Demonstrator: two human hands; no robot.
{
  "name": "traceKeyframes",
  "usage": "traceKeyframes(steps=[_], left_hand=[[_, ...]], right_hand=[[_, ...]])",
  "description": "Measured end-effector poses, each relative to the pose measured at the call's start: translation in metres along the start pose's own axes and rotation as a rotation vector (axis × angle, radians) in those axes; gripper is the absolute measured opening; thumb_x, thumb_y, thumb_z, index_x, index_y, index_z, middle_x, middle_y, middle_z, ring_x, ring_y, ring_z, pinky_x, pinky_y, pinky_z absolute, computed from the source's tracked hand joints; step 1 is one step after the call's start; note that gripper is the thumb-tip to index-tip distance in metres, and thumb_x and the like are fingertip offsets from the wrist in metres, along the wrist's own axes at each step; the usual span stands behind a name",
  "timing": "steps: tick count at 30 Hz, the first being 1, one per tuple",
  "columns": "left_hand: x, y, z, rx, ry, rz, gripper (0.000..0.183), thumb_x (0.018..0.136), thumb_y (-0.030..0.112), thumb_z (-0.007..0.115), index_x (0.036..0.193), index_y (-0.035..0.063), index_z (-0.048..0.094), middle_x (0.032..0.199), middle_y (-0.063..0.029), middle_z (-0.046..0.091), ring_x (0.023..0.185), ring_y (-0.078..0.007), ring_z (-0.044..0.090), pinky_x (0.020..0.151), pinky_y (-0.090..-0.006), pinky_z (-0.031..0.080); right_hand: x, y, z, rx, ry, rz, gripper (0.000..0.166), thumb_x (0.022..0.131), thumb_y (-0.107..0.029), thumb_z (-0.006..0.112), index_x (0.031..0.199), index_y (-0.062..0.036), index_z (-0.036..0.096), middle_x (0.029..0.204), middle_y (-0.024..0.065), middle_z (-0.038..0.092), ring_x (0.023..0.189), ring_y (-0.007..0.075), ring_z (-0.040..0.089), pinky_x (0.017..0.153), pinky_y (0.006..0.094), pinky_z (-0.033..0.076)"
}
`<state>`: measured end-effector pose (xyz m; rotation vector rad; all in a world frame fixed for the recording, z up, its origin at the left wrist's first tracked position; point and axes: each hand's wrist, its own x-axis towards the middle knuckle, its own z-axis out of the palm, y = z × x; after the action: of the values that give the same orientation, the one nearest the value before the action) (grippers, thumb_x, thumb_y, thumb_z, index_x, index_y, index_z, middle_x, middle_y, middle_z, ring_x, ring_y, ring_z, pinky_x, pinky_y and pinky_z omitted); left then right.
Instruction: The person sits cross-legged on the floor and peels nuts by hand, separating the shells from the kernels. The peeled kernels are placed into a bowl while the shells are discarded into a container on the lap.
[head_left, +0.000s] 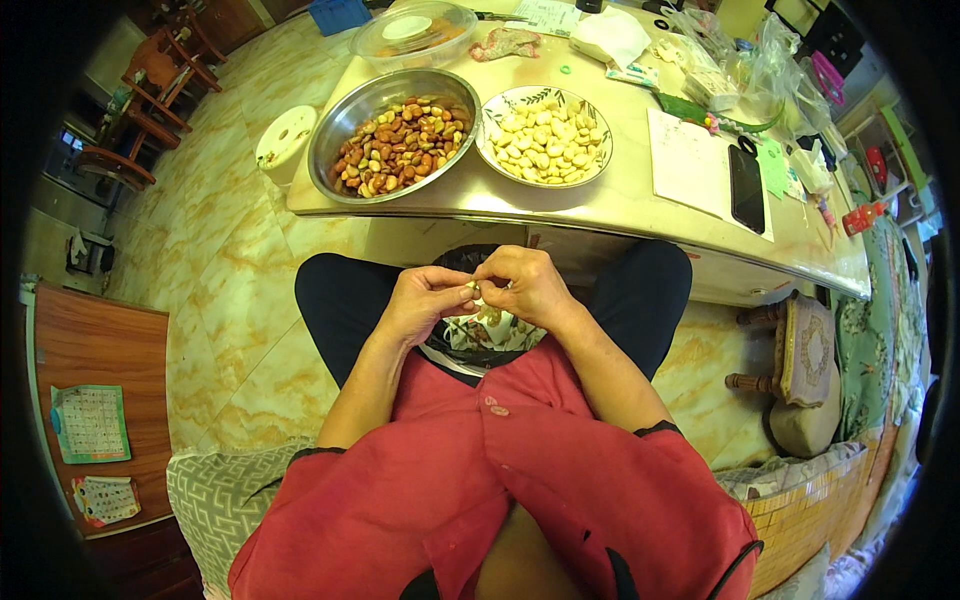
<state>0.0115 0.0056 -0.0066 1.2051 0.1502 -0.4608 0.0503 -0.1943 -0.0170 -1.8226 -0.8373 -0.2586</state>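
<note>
Between my knees, my left hand (427, 301) and my right hand (529, 286) meet at the fingertips. Both pinch a small greenish broad bean (473, 285), largely hidden by the fingers. Right below them stands a bin lined with a black plastic bag (450, 351), with pale and greenish scraps (484, 334) inside. On the table edge ahead, a stainless steel bowl (324, 150) holds brown and green unpeeled broad beans (405, 146). Touching or almost touching it on the right is a white leaf-patterned bowl (602, 159) full of peeled cream-coloured beans (546, 142).
Behind the bowls sits a lidded clear plastic container (412, 34). A white round-topped stool (285, 139) stands left of the table (480, 204). Rightward on the tabletop lie a white board (684, 161), a black phone (746, 187) and an aloe leaf (686, 107). A wooden stool (806, 352) is at right.
</note>
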Motion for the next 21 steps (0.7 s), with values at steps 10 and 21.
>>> traceKeyframes(steps=[10,21], left_hand=[[0.002,0.000,0.005,0.128,0.103,0.278,0.024,0.082,-0.004,0.070,0.106,-0.0057,0.066,0.095,-0.0124,0.070,0.085,-0.0151,0.068,0.077,-0.0249,0.055],[0.001,-0.002,0.010,0.147,0.245,0.316,0.022,0.085,-0.003,0.067,0.106,-0.0074,0.065,0.096,-0.0171,0.070,0.083,-0.0216,0.070,0.078,-0.0311,0.059]], right_hand=[[-0.003,0.000,0.014,0.252,0.056,0.367,0.010,0.078,-0.005,0.067,0.085,0.0008,0.064,0.077,0.0083,0.062,0.066,0.0136,0.059,0.061,0.0268,0.049],[-0.004,0.016,0.007,0.787,0.077,0.715,0.011,0.089,-0.009,0.055,0.093,0.0011,0.058,0.083,0.0085,0.066,0.070,0.0146,0.066,0.062,0.0248,0.052]])
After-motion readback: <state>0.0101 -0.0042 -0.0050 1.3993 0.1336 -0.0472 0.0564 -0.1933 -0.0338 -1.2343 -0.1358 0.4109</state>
